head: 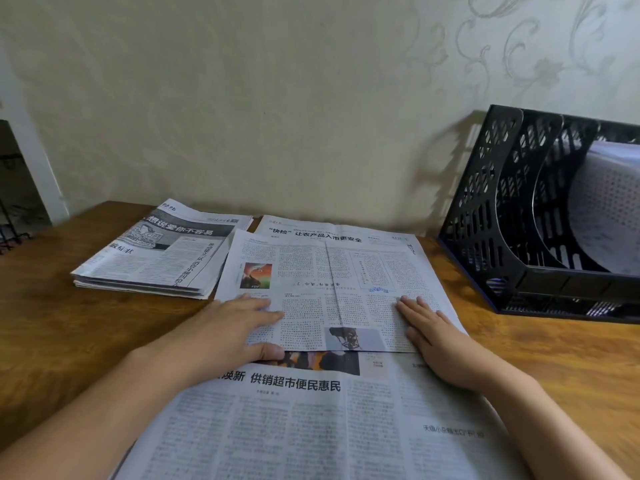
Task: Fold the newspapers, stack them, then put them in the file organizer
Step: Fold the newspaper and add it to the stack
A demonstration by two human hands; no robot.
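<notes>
Organizer (512, 216) holds paper (602, 202) (possibly newspaper), rightmost slot.

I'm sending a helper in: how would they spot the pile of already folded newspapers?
Start at the wooden table against the wall. On its far left lies the folded stack, left of the open newspaper that both hands press on. It alone is a thick pile of several papers, with a dark headline band on top.

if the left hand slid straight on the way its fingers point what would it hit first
Probably nothing solid: the left hand lies flat on the folded-over newspaper sheet, fingers pointing right across it. Farther along that line lies the right hand, though its exact alignment is unclear.
</notes>
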